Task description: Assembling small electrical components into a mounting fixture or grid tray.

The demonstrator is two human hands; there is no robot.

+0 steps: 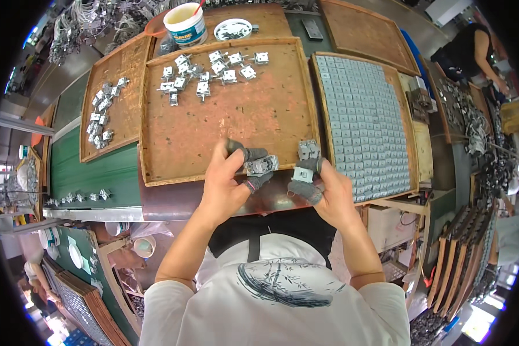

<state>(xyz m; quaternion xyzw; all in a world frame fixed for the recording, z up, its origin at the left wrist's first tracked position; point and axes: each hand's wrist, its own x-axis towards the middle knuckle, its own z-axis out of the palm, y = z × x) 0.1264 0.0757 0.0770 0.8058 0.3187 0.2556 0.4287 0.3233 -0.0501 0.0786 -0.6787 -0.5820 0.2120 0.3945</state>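
Note:
My left hand (228, 176), with dark fabric covers on its fingers, pinches a small silver metal mechanism (262, 166) whose inner parts face up. Close by on the right, my right hand (328, 187) wears similar finger covers and grips small boxy metal parts. One metal part (309, 150) is at its fingertips; another, pale-faced metal piece (303, 175) sits lower between the fingers. The hands are apart, just above the near edge of a wooden tray (236, 127). Several loose metal mechanisms (203, 89) lie at that tray's far side.
A right-hand tray holds tight rows of pale metal parts (363, 127). More mechanisms lie in a left tray (118, 118) and on the green surface (98, 167). Behind stand a white tub (185, 26) and a round white lid (233, 29). Another person (473, 52) works at far right.

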